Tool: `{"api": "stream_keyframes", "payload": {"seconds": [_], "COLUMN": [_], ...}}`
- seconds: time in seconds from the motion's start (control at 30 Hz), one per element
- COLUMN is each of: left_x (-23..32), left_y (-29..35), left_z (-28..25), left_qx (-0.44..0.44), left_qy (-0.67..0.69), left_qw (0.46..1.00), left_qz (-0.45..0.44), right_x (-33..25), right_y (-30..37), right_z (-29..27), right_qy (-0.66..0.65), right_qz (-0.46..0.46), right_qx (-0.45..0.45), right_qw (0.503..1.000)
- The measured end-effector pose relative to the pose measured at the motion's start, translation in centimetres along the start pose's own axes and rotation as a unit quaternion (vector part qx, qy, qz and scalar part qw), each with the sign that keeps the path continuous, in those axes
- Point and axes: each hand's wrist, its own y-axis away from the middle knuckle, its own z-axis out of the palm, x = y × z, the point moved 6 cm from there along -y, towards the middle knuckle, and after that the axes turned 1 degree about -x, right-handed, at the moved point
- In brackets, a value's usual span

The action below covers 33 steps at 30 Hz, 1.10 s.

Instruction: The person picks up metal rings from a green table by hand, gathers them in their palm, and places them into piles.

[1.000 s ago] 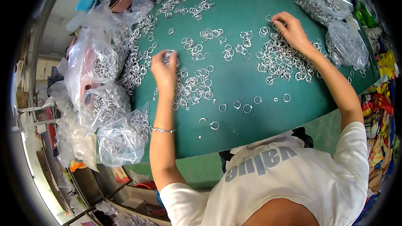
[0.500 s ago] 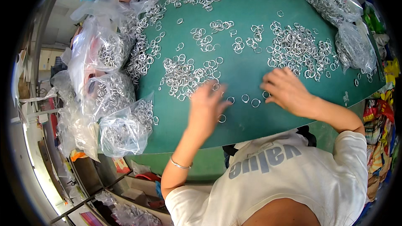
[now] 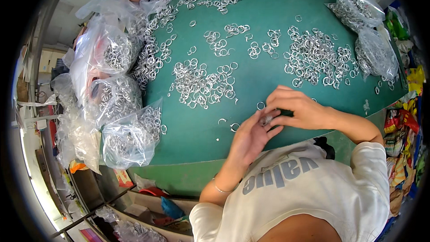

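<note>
My left hand (image 3: 251,138) is half turned up near the table's front edge, its fingers curled around a small blurred bunch of silvery metal rings (image 3: 265,120). From the right, my right hand (image 3: 298,110) meets it, fingers bent and tips closed on the same bunch. How many rings are between the hands is hidden by the fingers. Just beyond my fingers lies a loose ring (image 3: 260,105). Another ring (image 3: 234,127) rests beside my left hand, with an open ring piece (image 3: 222,121) close to it.
Heaps of rings lie on the green table (image 3: 188,134): a left pile (image 3: 201,83) and a right pile (image 3: 316,56), with small groups farther back. Clear plastic bags (image 3: 130,141) of rings line the left edge; more bags (image 3: 378,49) stand at the far right.
Both hands have come together near the front edge, the left moving right and the right moving left and nearer. Several loose rings between them have left the table surface.
</note>
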Motion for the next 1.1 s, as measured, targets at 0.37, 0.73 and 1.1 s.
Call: {"api": "stream_keyframes", "payload": {"seconds": [0.37,0.73,1.1], "left_x": [1.4,5.7,11.5], "left_y": [-0.2,1.5,3.3], "left_z": [-2.3,-4.1,-3.0], "left_qx": [0.025,0.147,0.219], "left_qy": [-0.056,-0.337,-0.782], "left_qw": [0.995,0.9,0.482], "left_qz": [0.075,0.232,0.329], "right_x": [5.0,5.8,2.4], "right_y": [-3.3,-11.2,-5.1], "right_z": [-2.4,0.4,-0.7], "right_qy": [0.275,0.372,0.226], "right_qz": [0.009,-0.005,-0.031], "right_qx": [0.018,-0.004,-0.164], "right_qw": [0.961,0.928,0.96]}}
